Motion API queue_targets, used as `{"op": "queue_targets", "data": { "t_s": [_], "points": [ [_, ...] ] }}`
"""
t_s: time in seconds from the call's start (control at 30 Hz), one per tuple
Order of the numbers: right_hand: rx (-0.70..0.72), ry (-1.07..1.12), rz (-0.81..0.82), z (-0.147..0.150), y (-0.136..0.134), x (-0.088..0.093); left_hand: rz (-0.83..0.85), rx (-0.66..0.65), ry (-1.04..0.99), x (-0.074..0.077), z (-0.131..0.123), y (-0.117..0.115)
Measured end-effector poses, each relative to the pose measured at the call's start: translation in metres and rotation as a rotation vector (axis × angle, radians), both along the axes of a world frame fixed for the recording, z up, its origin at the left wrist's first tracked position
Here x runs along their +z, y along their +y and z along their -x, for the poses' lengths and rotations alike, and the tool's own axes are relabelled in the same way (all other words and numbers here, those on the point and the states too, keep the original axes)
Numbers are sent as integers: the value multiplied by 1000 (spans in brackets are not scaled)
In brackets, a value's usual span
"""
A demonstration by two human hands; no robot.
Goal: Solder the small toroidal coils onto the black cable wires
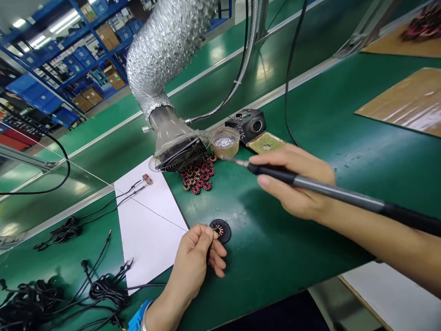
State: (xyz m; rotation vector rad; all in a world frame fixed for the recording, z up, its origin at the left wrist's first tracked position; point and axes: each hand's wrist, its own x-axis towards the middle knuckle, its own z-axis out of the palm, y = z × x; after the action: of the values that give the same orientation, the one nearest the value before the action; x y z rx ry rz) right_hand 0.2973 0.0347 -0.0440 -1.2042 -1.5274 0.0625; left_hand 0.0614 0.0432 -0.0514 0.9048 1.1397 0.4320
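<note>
My right hand [296,181] grips a soldering iron [339,191] like a pen, its tip by the tin of solder bits [225,141]. My left hand [198,253] pinches a thin solder wire [155,212] that runs in from the upper left. Just beyond those fingertips, a small wound ring coil [217,230] sits on a round black pad [225,231]. Something black, perhaps a cable, shows between the left fingers; most of it is hidden. A pile of red and black ring coils [198,174] lies under the fume extractor [182,154].
Behind the tin stand a black iron holder [247,125] and a yellowish sponge tray [265,142]. White paper [148,234] carries a small part with two leads [147,179]. Black cables [106,292] crowd the lower left. A silver duct [155,59] hangs above; cardboard [406,103] lies at right.
</note>
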Motion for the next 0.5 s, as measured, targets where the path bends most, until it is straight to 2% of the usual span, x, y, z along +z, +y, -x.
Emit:
{"op": "queue_targets", "data": {
  "t_s": [0.1,0.17,0.27,0.33,0.5],
  "points": [
    [-135,-70,18,-14,21,-6,-16,-30,12,-1,3,0],
    [-186,-115,102,-21,30,-13,-45,-65,34,0,6,0],
    [-107,-152,187,-26,34,-24,-107,-132,112,3,9,-1],
    [-51,-132,173,-26,30,-29,-177,-172,188,6,10,-2],
    [25,-70,109,1,8,-37,-470,-285,403,11,11,-5]
  ]
}}
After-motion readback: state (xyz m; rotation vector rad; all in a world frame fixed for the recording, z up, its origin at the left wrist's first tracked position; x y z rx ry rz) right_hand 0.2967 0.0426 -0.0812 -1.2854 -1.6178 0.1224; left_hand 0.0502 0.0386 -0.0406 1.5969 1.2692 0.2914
